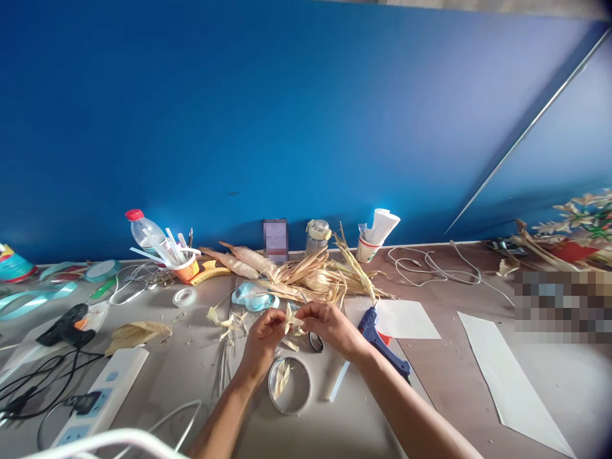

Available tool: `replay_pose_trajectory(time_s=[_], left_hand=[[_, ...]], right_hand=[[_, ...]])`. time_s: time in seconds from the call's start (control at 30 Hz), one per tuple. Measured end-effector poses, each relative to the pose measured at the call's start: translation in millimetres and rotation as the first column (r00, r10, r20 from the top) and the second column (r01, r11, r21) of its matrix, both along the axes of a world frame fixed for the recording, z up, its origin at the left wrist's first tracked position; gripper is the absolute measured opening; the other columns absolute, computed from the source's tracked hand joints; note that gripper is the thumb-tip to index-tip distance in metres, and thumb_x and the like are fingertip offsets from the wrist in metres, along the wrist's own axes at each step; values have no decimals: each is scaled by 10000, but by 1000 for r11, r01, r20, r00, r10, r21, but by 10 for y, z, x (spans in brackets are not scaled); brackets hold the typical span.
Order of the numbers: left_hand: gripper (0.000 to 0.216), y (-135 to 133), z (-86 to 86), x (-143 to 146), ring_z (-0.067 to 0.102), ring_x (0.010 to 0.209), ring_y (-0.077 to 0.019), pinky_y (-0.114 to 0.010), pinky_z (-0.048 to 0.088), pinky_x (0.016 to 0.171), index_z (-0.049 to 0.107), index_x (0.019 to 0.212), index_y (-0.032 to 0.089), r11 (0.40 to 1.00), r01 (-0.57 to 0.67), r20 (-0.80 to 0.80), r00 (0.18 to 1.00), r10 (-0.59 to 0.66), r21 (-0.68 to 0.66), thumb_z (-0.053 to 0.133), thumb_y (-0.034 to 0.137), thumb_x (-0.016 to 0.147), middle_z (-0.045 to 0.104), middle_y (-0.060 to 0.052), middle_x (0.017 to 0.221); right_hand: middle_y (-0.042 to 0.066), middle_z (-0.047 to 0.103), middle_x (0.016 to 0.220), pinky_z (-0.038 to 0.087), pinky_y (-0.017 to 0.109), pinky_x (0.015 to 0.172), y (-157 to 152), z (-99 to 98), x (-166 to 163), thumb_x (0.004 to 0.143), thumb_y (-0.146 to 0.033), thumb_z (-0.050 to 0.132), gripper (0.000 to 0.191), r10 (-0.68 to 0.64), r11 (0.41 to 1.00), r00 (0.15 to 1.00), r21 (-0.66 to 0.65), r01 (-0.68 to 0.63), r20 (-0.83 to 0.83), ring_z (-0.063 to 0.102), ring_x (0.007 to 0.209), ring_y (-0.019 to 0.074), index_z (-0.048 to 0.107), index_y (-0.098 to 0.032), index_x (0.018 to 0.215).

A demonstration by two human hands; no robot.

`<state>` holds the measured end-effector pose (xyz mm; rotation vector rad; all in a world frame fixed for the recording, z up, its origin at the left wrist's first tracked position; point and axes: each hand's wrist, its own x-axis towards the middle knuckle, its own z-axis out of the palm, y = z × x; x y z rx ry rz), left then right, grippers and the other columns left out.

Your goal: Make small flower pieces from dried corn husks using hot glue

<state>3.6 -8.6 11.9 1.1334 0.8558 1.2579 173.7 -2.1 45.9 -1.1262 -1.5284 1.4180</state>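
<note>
My left hand (264, 336) and my right hand (329, 325) meet above the table, both pinching a small folded piece of dried corn husk (291, 319) between fingertips. Below them lies a round metal lid (289, 384) holding husk scraps. Scissors (315, 342) lie partly hidden under my right hand. A blue glue gun (380, 341) rests just right of my right wrist. A pile of dried corn husks (310, 277) lies behind the hands.
A black glue gun (64, 325) and white power strip (108, 392) sit at left with cables. Tape rolls (185, 296), a bottle (143, 231), cups of sticks (184, 261) and paper (375, 239) line the blue wall. White paper sheets (511, 376) lie right.
</note>
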Motion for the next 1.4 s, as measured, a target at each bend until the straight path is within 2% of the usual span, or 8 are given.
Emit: replay_pose_trajectory(time_s=[0.13,0.27,0.5,0.7,0.9,1.1,1.17,1.4], left_hand=[[115,4,28,24,482,631,-109,-241,381,644,617,738,176,996,-7,76,997,14,-84,698,243,691,546,22,667],[136,0,54,43,451,570,-89,-230,361,599,599,689,166,990,38,157,987,-16,-135,715,237,680,519,33,609],[122,-32,87,45,360,501,-46,-191,297,513,593,731,167,968,146,329,941,-73,-203,708,193,698,483,49,601],[148,-38,72,34,391,522,-53,-185,305,515,589,781,181,951,173,457,889,-39,-256,701,253,715,543,19,648],[174,-28,52,36,301,461,-32,-185,259,496,544,719,169,957,191,422,903,-85,-216,696,253,729,448,56,547],[248,-40,92,-27,195,420,-23,-178,203,442,545,856,184,923,300,459,873,-165,-239,707,294,704,390,78,529],[262,-45,88,-50,173,414,-18,-176,197,432,545,847,172,912,337,469,861,-197,-236,713,305,695,376,80,530],[236,-49,84,-86,184,402,-17,-172,189,425,546,778,162,877,423,469,837,-283,-227,715,301,687,372,76,514]], right_hand=[[-28,560,674,340,211,558,-20,52,-36,709,-169,587,258,8,999,992,-51,-14,-123,476,593,89,597,-134,965],[-39,547,661,334,207,536,-34,98,-88,702,-182,609,324,-49,997,994,-63,43,-102,476,569,86,556,-141,1018],[-42,557,658,324,207,518,-26,73,-145,699,-153,560,353,-100,993,993,-69,97,-54,465,544,83,515,-143,1049],[-26,575,681,336,217,533,-32,79,-155,721,-196,562,356,-117,990,991,-81,112,-67,495,575,98,500,-141,1068],[-30,556,690,330,217,536,-16,88,-170,702,-151,539,370,-128,990,983,-83,118,-131,480,564,87,497,-143,1070],[-44,520,669,355,221,571,-31,157,-166,711,-152,555,371,-85,996,988,-33,82,-131,487,597,92,496,-143,1077],[-48,523,665,356,219,571,-43,187,-162,710,-148,565,409,-72,997,990,-28,69,-121,492,600,92,484,-146,1110],[-57,548,649,361,207,551,-59,230,-168,692,-94,551,538,-30,997,993,-80,21,-118,503,575,84,410,-148,1209]])
